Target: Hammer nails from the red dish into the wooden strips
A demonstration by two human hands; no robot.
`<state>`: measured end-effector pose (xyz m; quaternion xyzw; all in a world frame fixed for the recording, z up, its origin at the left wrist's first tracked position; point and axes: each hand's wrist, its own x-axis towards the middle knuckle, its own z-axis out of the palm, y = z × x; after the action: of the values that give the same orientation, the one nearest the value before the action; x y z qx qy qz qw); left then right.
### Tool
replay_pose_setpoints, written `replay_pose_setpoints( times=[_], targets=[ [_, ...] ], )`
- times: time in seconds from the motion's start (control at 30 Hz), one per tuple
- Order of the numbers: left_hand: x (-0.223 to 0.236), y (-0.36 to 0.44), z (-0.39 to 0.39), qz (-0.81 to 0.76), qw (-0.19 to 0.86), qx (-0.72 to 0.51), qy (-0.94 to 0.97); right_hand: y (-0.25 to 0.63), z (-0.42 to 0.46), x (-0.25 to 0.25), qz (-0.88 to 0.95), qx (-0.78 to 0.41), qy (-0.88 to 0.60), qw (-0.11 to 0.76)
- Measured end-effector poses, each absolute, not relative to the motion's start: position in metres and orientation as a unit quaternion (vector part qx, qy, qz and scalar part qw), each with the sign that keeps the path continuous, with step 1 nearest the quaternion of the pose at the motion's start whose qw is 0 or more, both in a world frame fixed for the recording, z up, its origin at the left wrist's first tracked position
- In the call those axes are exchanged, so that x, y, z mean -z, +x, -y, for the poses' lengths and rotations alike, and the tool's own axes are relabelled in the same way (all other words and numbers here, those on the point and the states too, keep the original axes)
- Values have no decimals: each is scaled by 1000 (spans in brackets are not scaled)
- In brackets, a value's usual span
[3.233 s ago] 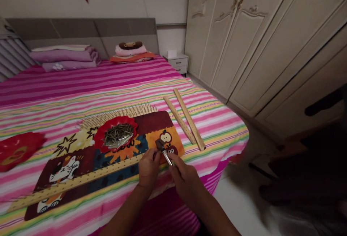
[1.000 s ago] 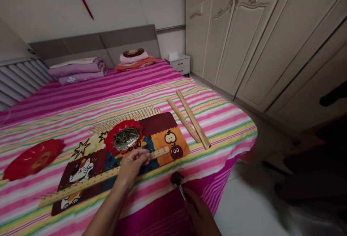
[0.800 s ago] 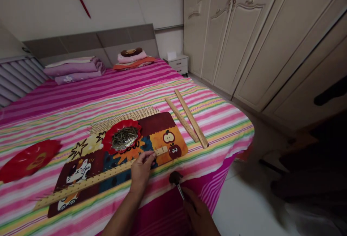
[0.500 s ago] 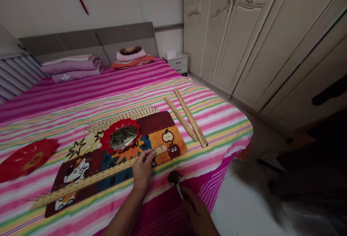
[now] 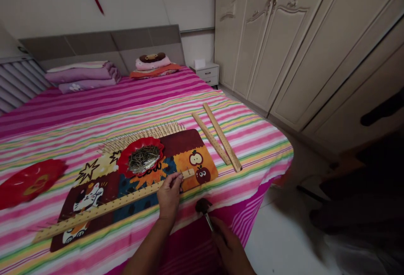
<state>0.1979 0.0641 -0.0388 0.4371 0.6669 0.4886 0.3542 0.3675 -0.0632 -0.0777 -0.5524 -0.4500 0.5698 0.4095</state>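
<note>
My left hand (image 5: 169, 191) is closed in a pinch at a long wooden strip (image 5: 126, 199), close to its right end. Whatever sits between the fingertips is too small to make out. Thin nails stand in the strip, most plainly near its left end. My right hand (image 5: 227, 243) is wrapped around the handle of a hammer (image 5: 203, 206), whose dark head lies just right of my left wrist, apart from the strip. Beyond the strip, a red scalloped dish (image 5: 122, 166) full of loose nails rests on a patterned mat (image 5: 186, 140).
Behind the dish lies a wooden piece bristling with nails (image 5: 151, 131). Two wooden strips with holes (image 5: 222, 137) are to the right. A red tray (image 5: 31, 182) is at left on the striped bed cover (image 5: 252, 140). A wardrobe (image 5: 246, 35) stands at right.
My left hand has shifted very slightly to the right, still pinched at the strip. My right hand and the hammer stay in nearly the same place.
</note>
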Motion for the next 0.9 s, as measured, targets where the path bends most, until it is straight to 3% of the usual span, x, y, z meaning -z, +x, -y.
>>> replay_pose_setpoints(
  times=[0.2, 0.4, 0.63, 0.9],
  targets=[
    [42, 198, -64, -688, 287, -455, 487, 365, 66, 73, 453, -566, -550, 414],
    [38, 198, -63, -693, 228, -427, 533, 355, 48, 30, 518, -522, -537, 414],
    [36, 199, -62, -695, 218, -414, 546, 338, 4, -22, 599, -468, -511, 401],
    [37, 198, -63, -687, 226, -415, 552, 334, -6, -26, 622, -433, -531, 379]
  ],
)
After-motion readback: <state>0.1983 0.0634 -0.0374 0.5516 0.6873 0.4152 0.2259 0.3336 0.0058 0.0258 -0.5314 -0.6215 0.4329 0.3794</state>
